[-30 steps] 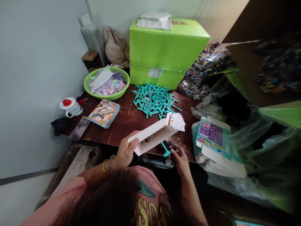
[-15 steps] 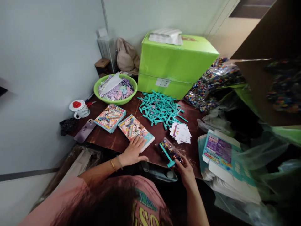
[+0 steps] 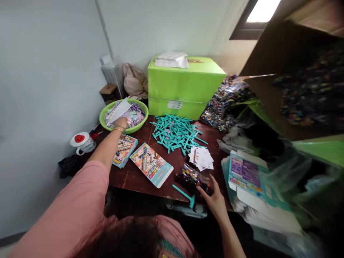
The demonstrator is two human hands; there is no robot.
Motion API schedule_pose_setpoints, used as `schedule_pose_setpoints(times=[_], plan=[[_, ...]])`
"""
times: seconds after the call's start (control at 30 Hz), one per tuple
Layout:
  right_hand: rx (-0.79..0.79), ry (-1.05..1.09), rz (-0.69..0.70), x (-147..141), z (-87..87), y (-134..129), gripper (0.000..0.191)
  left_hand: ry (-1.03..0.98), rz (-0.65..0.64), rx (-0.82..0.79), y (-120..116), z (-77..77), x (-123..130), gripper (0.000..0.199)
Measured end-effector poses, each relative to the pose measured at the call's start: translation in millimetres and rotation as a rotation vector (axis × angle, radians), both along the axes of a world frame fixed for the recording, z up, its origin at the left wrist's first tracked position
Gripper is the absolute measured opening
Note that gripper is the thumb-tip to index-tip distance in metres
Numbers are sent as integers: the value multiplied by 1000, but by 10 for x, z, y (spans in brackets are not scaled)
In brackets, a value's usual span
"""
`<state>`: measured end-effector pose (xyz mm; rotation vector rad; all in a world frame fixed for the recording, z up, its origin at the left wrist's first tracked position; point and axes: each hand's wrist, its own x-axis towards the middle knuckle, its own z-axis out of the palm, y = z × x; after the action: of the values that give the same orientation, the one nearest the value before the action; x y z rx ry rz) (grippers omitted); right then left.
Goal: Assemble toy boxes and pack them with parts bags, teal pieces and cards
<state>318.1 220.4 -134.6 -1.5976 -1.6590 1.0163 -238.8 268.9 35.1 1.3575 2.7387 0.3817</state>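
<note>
My left hand (image 3: 121, 123) reaches into the green basket (image 3: 139, 127) of small pastel packets; its fingers are mostly hidden among them. On the table's front edge my right hand (image 3: 211, 192) has its thumb and fingers around a clear bag of colourful beads (image 3: 188, 175). A teal hammer-shaped tool (image 3: 186, 196) lies just left of that bag, at the edge. The printed box (image 3: 151, 165) lies flat between the hands, and more printed boxes (image 3: 125, 150) lie partly under my left forearm.
Many teal tools (image 3: 176, 132) are piled before a large green box (image 3: 182, 86). White cards (image 3: 201, 157) lie nearby. At right are flat cartons (image 3: 244, 172) and bead bags (image 3: 228, 96). A lidded mug (image 3: 83, 142) stands at left.
My left hand has moved from the printed box up into the green basket. The teal tool now lies beside the bead bag rather than on it, and the view has shifted.
</note>
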Motion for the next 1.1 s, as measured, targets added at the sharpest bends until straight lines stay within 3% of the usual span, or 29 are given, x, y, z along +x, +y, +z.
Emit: schedule_pose_setpoints(times=[0.1, 0.2, 0.27, 0.33, 0.37, 0.43, 0.53, 0.63, 0.73, 0.83, 0.93, 1.0, 1.1], plan=[[216, -110, 6, -16, 72, 90, 88, -2, -26, 31, 15, -33, -7, 29], [419, -192, -27, -31, 190, -20, 60, 9, -52, 114, 67, 4, -31, 38], [478, -204, 141, -94, 243, -232, 40, 0, -74, 259, 29, 78, 25, 46], [479, -197, 424, -214, 242, -488, 31, -72, -121, 486, -143, 163, 225, 50], [471, -195, 537, -286, 224, -598, 31, -138, -158, 583, -281, 191, 391, 48], [467, -176, 609, -428, 178, -728, 30, -315, -274, 644, -637, 164, 840, 38], [460, -34, 475, -549, 198, -663, 23, -590, -444, 501, -1213, -138, 1645, 20], [452, 125, 293, -498, 366, -454, 23, -603, -592, 356, -1652, -637, 2329, 11], [424, 194, 184, -308, 580, -316, 22, -570, -810, 262, -1873, -1083, 2739, 13], [377, 226, 97, -22, 739, -304, 22, -513, -1016, 235, -1880, -1329, 2929, 13], [336, 247, -112, 368, 727, -360, 25, -493, -1086, 238, -1756, -1402, 3026, 12], [286, 279, -305, 664, 565, -437, 30, -457, -1120, 242, -1653, -1410, 3089, 10], [185, 364, -643, 1025, 116, -665, 41, -423, -1170, 230, -1499, -1443, 3214, 7]])
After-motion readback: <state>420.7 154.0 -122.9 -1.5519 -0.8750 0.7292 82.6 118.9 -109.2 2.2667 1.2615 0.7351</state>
